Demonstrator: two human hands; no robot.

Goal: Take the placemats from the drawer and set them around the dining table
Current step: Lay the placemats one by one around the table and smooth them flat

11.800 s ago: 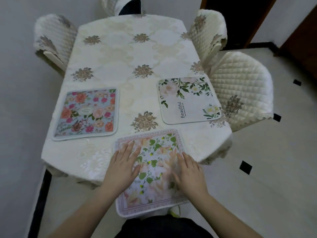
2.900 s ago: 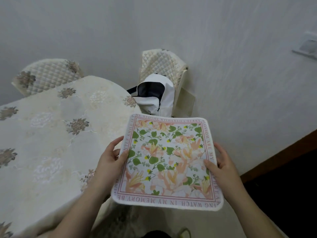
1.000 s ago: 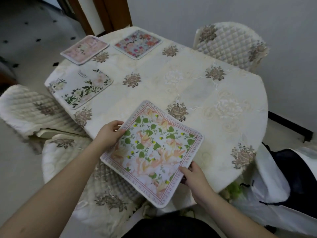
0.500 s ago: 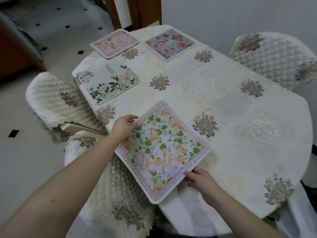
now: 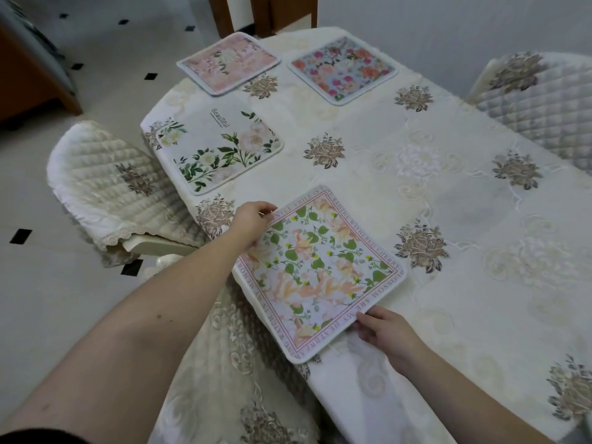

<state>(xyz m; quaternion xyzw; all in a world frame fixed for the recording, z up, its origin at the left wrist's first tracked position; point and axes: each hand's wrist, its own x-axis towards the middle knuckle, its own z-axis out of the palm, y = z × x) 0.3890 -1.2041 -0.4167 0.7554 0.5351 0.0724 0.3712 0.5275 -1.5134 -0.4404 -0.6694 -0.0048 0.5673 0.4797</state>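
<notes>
Four placemats lie on one dining table (image 5: pixel 448 193), which stretches away ahead of both hands under a cream cloth stitched with brown flower motifs. Two quilted chairs follow in size: one quilted chair (image 5: pixel 105 184) stands off to the outer side of the left hand, tucked against the table edge, and a second quilted chair (image 5: pixel 538 97) sits far beyond the right hand, on the opposite side of the table.

Between the two hands rests the green-leaf placemat (image 5: pixel 317 267), turned cornerwise, its near corner hanging just past the table edge and its border printed with lettering. Just beyond the left hand lies the white placemat (image 5: pixel 214 149) with green sprigs and the word "Beautiful". Farther ahead of that hand, near the far end of the table, the pink placemat (image 5: pixel 229 62) juts over the edge, and beside it, further in on the table, lies the blue floral placemat (image 5: pixel 342 68), well apart from either hand.

The left hand (image 5: pixel 250 224) grips the left corner of the green-leaf placemat, its fingers curled over the edge and its forearm reaching in from below. The right hand (image 5: pixel 387 334) holds the placemat's near right edge, the fingertips curled at the rim; whether any finger is tucked beneath, I cannot tell. Both hands touch only this mat.
</notes>
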